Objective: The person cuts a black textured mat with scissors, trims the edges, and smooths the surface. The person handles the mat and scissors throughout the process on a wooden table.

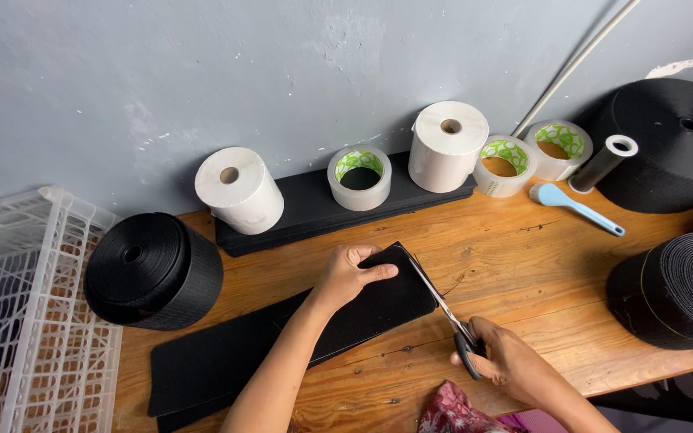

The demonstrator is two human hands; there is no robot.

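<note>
A long black strip of felt-like material (298, 337) lies flat on the wooden surface (523, 273), its long axis running diagonally from near the person's left elbow up and away to the right, where its far end sits between the two hands. The left hand (350, 273) rests on top of that far end, fingers curled and thumb spread, pressing it down; it is on the strip itself, so it is the nearer of the two. The right hand (507, 361) sits off the strip's end, to the right and closer to the body, closed around the dark handles of a pair of scissors (443, 309). The blades point up and to the left along the strip's short end edge, nearly touching it just beside the left hand's fingertips, and look only slightly parted.

Beyond the left hand, against the grey wall, a black slab (314, 212) carries two white paper rolls (238, 188) and clear tape rolls (360, 176). A light blue spatula (575, 206) lies beyond the right hand. Large black webbing rolls stand to the left of the left hand (154, 269) and to the right of the right hand (671, 289). A white plastic crate (34, 321) sits farthest left.
</note>
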